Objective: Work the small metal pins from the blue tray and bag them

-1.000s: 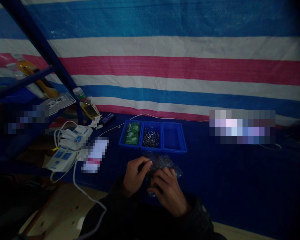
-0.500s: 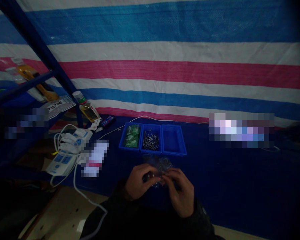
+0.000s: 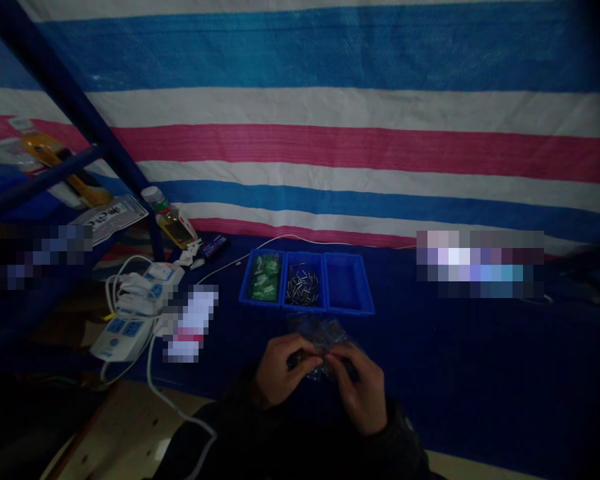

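Striped sheeting (image 3: 330, 147) is hanging behind the table (image 3: 460, 380). At twelve o'clock a tray (image 3: 349, 285) is standing; at ten, a power strip (image 3: 113, 343) is lying. Left hand (image 3: 279, 370) and right hand (image 3: 364, 387) are pinching a clear bag (image 3: 323, 332) at the tray's six o'clock.

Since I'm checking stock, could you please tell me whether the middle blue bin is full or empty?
Neither, only partly filled: loose metal pins lie in the middle blue bin, with bare blue showing beyond them.
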`<state>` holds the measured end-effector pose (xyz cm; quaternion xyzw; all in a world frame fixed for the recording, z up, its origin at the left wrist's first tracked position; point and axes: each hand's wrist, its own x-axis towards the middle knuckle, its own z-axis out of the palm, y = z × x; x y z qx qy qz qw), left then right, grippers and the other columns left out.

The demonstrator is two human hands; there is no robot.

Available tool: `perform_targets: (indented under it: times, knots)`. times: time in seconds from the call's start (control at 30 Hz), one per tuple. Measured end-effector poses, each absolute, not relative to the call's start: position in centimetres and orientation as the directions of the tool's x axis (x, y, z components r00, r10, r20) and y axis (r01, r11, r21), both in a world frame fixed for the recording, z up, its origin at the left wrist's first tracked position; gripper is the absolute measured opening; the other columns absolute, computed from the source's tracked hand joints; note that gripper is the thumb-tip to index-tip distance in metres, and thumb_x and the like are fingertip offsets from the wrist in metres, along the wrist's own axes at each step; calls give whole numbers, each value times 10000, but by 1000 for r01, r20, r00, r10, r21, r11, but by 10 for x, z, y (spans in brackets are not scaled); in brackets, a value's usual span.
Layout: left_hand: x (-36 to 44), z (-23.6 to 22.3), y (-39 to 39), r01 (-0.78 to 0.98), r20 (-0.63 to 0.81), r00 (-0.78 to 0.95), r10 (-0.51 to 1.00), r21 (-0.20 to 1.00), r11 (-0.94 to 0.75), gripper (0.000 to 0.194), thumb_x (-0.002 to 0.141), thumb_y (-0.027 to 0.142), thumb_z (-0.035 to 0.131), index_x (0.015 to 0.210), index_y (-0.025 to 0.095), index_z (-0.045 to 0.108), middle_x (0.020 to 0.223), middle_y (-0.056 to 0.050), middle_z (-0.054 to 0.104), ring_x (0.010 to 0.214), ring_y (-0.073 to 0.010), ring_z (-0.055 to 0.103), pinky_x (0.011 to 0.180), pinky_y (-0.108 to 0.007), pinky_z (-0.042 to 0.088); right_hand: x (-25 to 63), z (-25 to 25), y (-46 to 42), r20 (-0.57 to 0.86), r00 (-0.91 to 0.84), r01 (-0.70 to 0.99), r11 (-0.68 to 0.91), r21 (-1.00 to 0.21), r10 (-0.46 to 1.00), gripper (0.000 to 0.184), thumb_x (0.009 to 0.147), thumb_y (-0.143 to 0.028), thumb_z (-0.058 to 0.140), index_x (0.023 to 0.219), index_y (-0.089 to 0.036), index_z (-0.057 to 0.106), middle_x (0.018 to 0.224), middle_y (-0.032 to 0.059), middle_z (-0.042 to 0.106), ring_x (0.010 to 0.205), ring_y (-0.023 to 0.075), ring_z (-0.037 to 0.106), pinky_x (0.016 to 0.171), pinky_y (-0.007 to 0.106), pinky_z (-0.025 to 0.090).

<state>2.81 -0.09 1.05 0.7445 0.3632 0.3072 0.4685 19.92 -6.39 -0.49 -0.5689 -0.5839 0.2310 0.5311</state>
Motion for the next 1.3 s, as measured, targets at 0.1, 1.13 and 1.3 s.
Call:
perform_targets:
  times: [0.1, 1.13, 1.3]
  knots:
    - [28, 14, 0, 259, 111, 535, 837, 922, -288, 210, 938, 329, 641, 842, 154, 708, 802, -56, 711, 728, -163, 628, 681, -250, 442, 198, 0, -63, 343, 195, 401, 244, -883, 919, 124, 966, -247, 581, 886, -210, 668, 793, 32, 697, 702, 176, 665, 660, 286, 540]
    - [23, 14, 4, 270, 177, 488, 855, 901, -341, 163, 935, 282, 643, 856, 153, 703, 789, -52, 686, 738, -161, 637, 710, -253, 467, 201, -4, -51, 322, -2, 505, 279, -817, 947, 150, 983, -146, 520, 909, -231, 620, 884, 13, 671, 851, 198, 607, 785, 349, 381]
    - [25, 17, 1, 287, 209, 491, 846, 878, -383, 183, 956, 277, 604, 849, 155, 689, 776, -49, 678, 721, -156, 620, 698, -252, 457, 203, -3, -52, 368, 28, 504, 305, -808, 929, 85, 977, -208, 575, 945, -235, 648, 940, 31, 700, 897, 215, 621, 825, 376, 406]
